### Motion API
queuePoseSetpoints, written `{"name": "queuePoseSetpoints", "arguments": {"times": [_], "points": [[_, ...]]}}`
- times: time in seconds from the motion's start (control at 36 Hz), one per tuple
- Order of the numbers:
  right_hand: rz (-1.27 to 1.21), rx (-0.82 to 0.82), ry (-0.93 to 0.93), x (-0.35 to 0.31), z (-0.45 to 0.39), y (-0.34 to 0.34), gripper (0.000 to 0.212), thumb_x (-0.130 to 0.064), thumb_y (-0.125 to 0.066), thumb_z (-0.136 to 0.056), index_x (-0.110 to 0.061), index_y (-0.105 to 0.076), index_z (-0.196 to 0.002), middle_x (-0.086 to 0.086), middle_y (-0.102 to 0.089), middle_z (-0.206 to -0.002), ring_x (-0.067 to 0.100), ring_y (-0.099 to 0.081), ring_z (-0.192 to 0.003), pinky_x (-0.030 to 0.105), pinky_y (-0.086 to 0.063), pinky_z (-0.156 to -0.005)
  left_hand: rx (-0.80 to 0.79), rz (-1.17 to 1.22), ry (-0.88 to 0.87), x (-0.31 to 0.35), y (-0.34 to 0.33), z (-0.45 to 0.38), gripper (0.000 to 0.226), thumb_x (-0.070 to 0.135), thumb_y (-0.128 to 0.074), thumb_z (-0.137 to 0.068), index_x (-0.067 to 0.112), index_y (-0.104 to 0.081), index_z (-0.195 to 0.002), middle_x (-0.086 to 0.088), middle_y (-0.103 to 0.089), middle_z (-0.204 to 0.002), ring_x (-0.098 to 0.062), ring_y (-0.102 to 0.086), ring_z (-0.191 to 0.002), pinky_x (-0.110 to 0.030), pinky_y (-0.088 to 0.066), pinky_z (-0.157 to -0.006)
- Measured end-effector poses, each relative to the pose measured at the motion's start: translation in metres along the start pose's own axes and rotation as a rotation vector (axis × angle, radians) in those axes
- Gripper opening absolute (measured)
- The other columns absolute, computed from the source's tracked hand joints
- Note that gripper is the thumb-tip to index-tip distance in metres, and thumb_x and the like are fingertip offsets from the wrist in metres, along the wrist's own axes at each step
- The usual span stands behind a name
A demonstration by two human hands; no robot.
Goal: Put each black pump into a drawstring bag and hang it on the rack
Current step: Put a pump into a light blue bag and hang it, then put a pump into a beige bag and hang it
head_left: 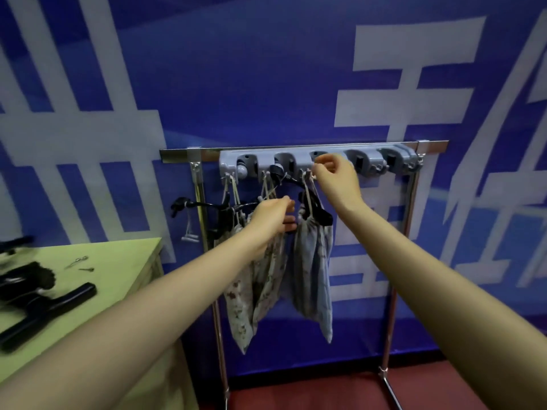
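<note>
I had the right hand point(333, 170) up at the grey rack point(310, 161), fingers pinched on the cord of a bag point(313, 261) at its hook; the left hand point(272, 217) gripped the bag's gathered neck. The cloth looked soft and limp, and I judged the pump made it bottom-heavy, so the cord was the place to hold. More pumps point(44, 309) lay on the green table point(124, 261), against a blue banner point(266, 69).

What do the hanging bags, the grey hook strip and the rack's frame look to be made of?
The drawstring bags look like soft woven cloth with a matte print: they sag and crease. The hook strip looks like moulded grey plastic, smooth with a dull sheen. The rack frame seems polished or chromed metal tube, going by its bright reflections.
</note>
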State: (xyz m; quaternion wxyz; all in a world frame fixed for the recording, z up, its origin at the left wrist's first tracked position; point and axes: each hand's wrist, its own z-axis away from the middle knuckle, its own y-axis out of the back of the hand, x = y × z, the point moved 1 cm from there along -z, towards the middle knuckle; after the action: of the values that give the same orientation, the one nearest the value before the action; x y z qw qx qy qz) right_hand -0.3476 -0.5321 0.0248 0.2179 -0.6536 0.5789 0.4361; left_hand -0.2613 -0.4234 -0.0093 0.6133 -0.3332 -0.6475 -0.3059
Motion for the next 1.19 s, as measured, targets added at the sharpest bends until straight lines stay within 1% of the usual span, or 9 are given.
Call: {"name": "queuePoseSetpoints", "arguments": {"times": [0.11, 0.31, 0.53, 0.69, 0.78, 0.94, 1.06, 1.14, 1.19], "points": [[-0.087, 0.042, 0.136, -0.038, 0.030, -0.011, 0.008, -0.020, -0.053, -0.089, -0.023, -0.060, -0.085, 0.001, -0.062, -0.083, 0.011, -0.057, -0.073, 0.030, -0.046, -0.067, -0.014, -0.081, -0.013, 0.002, 0.042, 0.034, 0.041, 0.024, -0.033, -0.106, 0.002, -0.066, -0.097, -0.005, -0.065, -0.080, -0.014, -0.056, -0.061, -0.019, -0.047, -0.048], [-0.330, -0.224, 0.093, -0.100, 0.093, -0.090, 0.034, -0.008, -0.049, -0.092, -0.018, -0.056, -0.060, -0.009, -0.046, -0.046, 0.001, -0.039, -0.042, 0.023, -0.031, -0.048, 0.277, -0.207, -0.117, 0.023, 0.154, 0.085, 0.040, 0.018, -0.037, -0.102, 0.012, -0.056, -0.067, -0.003, -0.053, -0.061, -0.013, -0.045, -0.047, -0.017, -0.037, -0.043], [-0.383, -0.621, -0.007, -0.132, 0.182, -0.220, 0.029, -0.010, -0.048, -0.091, -0.013, -0.058, -0.064, -0.004, -0.046, -0.053, 0.011, -0.040, -0.051, 0.027, -0.033, -0.051, 0.640, -0.335, -0.058, 0.024, 0.330, 0.158, 0.038, 0.016, -0.034, -0.101, 0.010, -0.055, -0.069, -0.005, -0.053, -0.065, -0.016, -0.044, -0.052, -0.018, -0.036, -0.042], [-0.381, -0.809, -0.034, -0.147, 0.236, -0.307, 0.030, -0.012, -0.046, -0.092, -0.016, -0.061, -0.067, -0.003, -0.051, -0.058, 0.012, -0.044, -0.056, 0.027, -0.034, -0.054, 0.844, -0.688, -0.048, 0.004, 0.424, 0.219, 0.035, 0.012, -0.041, -0.097, 0.021, -0.061, -0.069, -0.002, -0.060, -0.073, -0.017, -0.053, -0.070, -0.032, -0.040, -0.066], [-0.369, -0.890, -0.041, -0.150, 0.261, -0.342, 0.029, -0.015, -0.045, -0.095, -0.016, -0.063, -0.072, 0.001, -0.054, -0.064, 0.014, -0.047, -0.060, 0.029, -0.036, -0.058, 0.834, -0.901, -0.042, -0.012, 0.451, 0.243, 0.026, 0.022, -0.046, -0.094, 0.012, -0.064, -0.078, -0.010, -0.063, -0.082, -0.028, -0.059, -0.083, -0.039, -0.045, -0.075], [-0.343, -0.991, 0.002, -0.158, 0.299, -0.399, 0.020, -0.024, -0.049, -0.097, -0.016, -0.068, -0.098, -0.003, -0.066, -0.089, 0.011, -0.060, -0.080, 0.027, -0.048, -0.067, 0.889, -1.104, 0.108, -0.043, 0.490, 0.259, 0.024, 0.030, -0.054, -0.095, 0.011, -0.066, -0.104, -0.006, -0.053, -0.071, -0.034, -0.060, -0.081, -0.032, -0.033, -0.060], [-0.195, -1.026, 0.101, -0.157, 0.312, -0.427, 0.027, -0.036, -0.051, -0.095, -0.020, -0.065, -0.111, 0.001, -0.061, -0.113, 0.014, -0.059, -0.099, 0.035, -0.050, -0.091, 0.908, -1.075, 0.198, -0.059, 0.492, 0.259, 0.026, 0.043, -0.051, -0.096, 0.019, -0.062, -0.101, 0.000, -0.059, -0.084, -0.017, -0.055, -0.081, -0.030, -0.030, -0.074], [-0.064, -1.027, 0.170, -0.149, 0.318, -0.436, 0.034, -0.042, -0.054, -0.094, -0.022, -0.062, -0.121, 0.005, -0.053, -0.120, 0.018, -0.054, -0.107, 0.031, -0.045, -0.093, 0.949, -1.060, 0.149, -0.069, 0.493, 0.261, 0.023, 0.042, -0.050, -0.097, 0.021, -0.061, -0.095, 0.000, -0.058, -0.089, -0.013, -0.054, -0.081, -0.025, -0.013, -0.069], [-0.042, -1.013, 0.188, -0.144, 0.320, -0.437, 0.034, -0.044, -0.059, -0.091, -0.024, -0.063, -0.118, 0.003, -0.056, -0.116, 0.018, -0.055, -0.106, 0.029, -0.045, -0.088, 0.955, -1.062, 0.122, -0.075, 0.495, 0.263, 0.024, 0.043, -0.049, -0.097, 0.023, -0.061, -0.091, 0.001, -0.059, -0.089, -0.014, -0.056, -0.084, -0.032, -0.020, -0.074]]}}
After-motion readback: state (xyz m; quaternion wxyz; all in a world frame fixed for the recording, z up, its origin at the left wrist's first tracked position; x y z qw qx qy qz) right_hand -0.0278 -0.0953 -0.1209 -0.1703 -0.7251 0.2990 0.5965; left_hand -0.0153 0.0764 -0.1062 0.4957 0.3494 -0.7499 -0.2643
